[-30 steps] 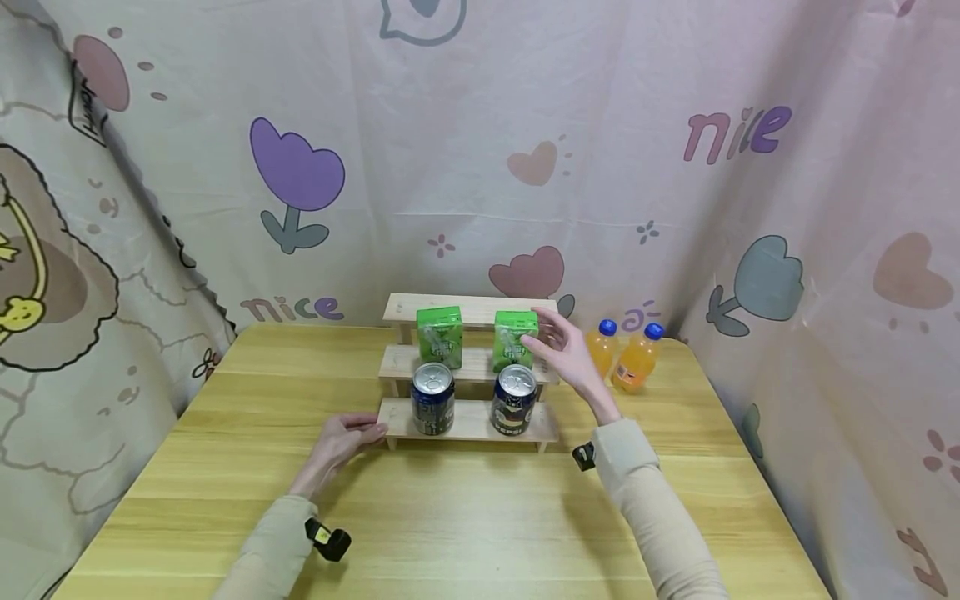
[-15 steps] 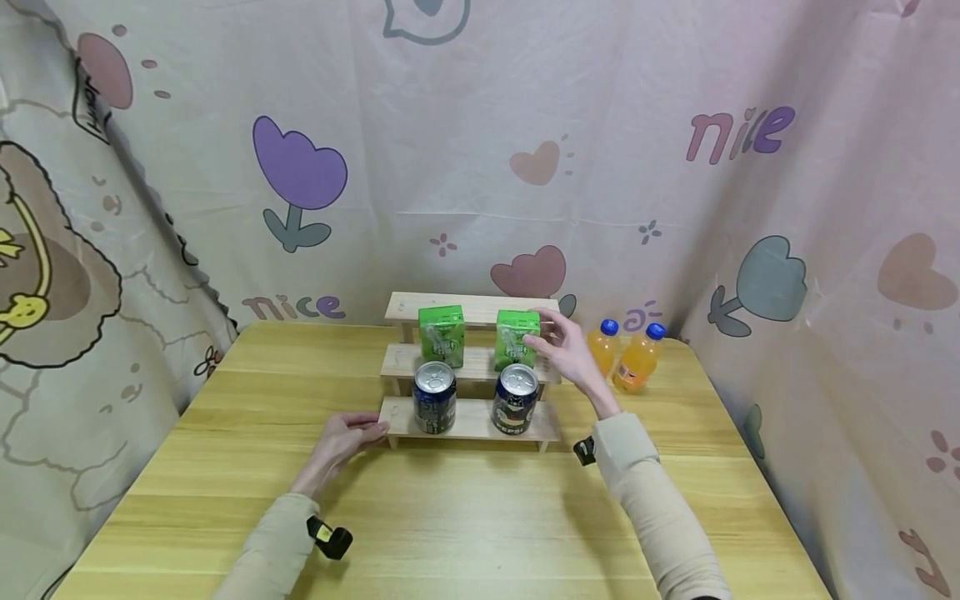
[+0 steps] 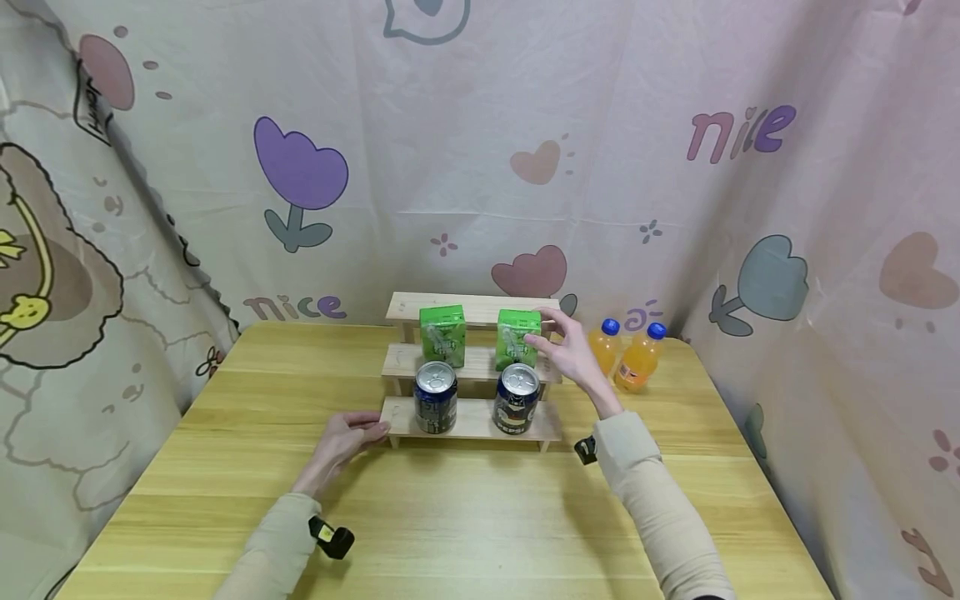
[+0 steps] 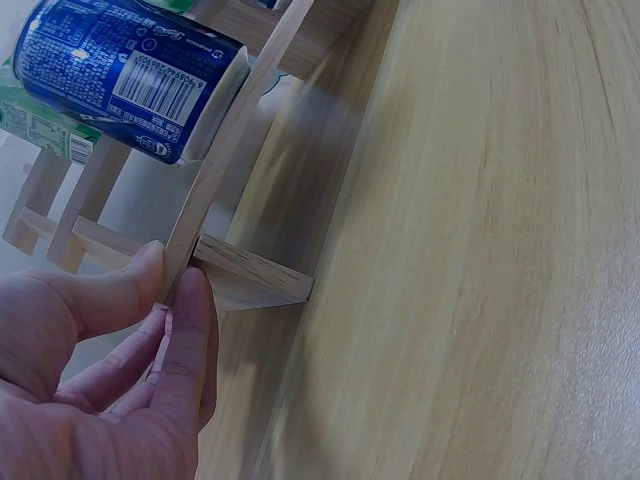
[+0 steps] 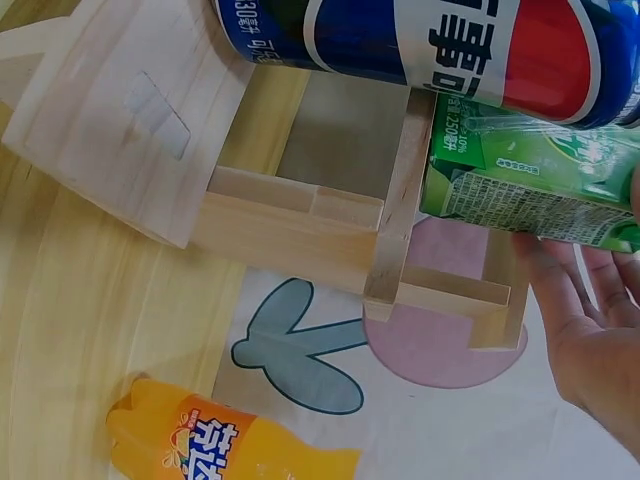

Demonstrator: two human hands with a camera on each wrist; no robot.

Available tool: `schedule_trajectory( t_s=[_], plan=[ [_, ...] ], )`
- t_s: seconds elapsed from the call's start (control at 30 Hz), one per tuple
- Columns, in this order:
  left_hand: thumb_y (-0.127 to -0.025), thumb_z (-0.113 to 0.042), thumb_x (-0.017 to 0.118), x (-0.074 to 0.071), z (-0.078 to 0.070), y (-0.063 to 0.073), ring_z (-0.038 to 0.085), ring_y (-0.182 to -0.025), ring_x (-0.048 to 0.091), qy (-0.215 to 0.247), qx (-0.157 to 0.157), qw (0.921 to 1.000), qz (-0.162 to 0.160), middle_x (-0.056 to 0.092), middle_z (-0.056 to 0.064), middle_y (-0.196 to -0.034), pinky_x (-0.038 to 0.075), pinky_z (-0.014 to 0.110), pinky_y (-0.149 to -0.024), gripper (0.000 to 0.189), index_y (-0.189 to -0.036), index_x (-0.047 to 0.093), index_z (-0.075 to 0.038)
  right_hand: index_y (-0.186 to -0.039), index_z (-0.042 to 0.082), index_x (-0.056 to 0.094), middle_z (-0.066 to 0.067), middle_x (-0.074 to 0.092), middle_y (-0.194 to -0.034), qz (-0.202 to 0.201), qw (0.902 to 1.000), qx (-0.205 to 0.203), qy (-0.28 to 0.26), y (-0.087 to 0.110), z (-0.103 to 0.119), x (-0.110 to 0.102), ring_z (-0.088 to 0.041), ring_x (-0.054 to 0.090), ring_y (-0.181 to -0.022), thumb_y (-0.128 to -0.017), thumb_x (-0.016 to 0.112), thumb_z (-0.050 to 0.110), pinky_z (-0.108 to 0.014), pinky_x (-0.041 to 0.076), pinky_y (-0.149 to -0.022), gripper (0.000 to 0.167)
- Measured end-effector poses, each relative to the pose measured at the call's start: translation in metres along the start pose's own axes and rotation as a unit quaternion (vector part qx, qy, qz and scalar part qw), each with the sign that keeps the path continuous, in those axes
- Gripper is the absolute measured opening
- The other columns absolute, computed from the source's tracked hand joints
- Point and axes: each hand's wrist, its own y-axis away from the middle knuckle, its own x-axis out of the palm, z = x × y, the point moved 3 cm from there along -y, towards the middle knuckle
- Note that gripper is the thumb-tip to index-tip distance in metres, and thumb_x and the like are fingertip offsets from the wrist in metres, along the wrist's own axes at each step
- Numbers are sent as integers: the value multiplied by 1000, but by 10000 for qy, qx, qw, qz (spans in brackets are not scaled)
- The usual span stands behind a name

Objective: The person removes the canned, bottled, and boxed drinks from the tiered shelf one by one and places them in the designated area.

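A three-step wooden display stand (image 3: 471, 419) stands in the middle of the table in the head view. My left hand (image 3: 339, 446) pinches the left end of its lowest step, thumb above and fingers below, as the left wrist view shows. With my right hand (image 3: 572, 354) I hold the right green drink carton (image 3: 516, 340) on the middle step, thumb at its front and fingers at its side. The left green carton (image 3: 442, 337) stands on that same step. Two dark blue soda cans, a left can (image 3: 436, 400) and a right Pepsi can (image 3: 516, 402), stand upright on the lowest step.
Two orange soda bottles with blue caps, a nearer bottle (image 3: 639, 360) and a farther bottle (image 3: 604, 343), stand on the wooden table (image 3: 480, 517) right of the stand. A printed curtain (image 3: 450, 150) hangs behind and on both sides.
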Motion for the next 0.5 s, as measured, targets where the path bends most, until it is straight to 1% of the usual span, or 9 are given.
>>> schedule_trajectory(
  t_s=[0.13, 0.4, 0.5],
  plan=[
    [-94, 3, 65, 1, 0, 0, 5, -80, 70, 26, 26, 10000, 13, 73, 4, -96, 63, 18, -79, 55, -138, 40, 23, -139, -1, 53, -26, 60, -130, -92, 10000, -11, -25, 2, -1, 0, -42, 58, -122, -92, 72, 9, -58, 49, -109, 52],
    [-94, 3, 65, 0, 1, 0, 4, -80, 69, 18, 24, 10000, 14, 72, 5, -97, 63, 18, -79, 55, -138, 40, 23, -137, 0, 55, -26, 61, -128, -328, 9978, 214, -527, 4, -7, -2, -41, 59, -121, -91, 73, 6, -56, 45, -114, 50],
    [-93, 4, 66, 0, 0, 0, 5, -80, 70, 32, -44, 10000, -62, 73, 5, -96, 63, 18, -79, 53, -137, 42, 22, -139, 0, 54, -26, 60, -131, -409, 9964, 254, -698, 6, -7, -3, -36, 59, -119, -91, 72, 5, -54, 44, -116, 51]
  ],
)
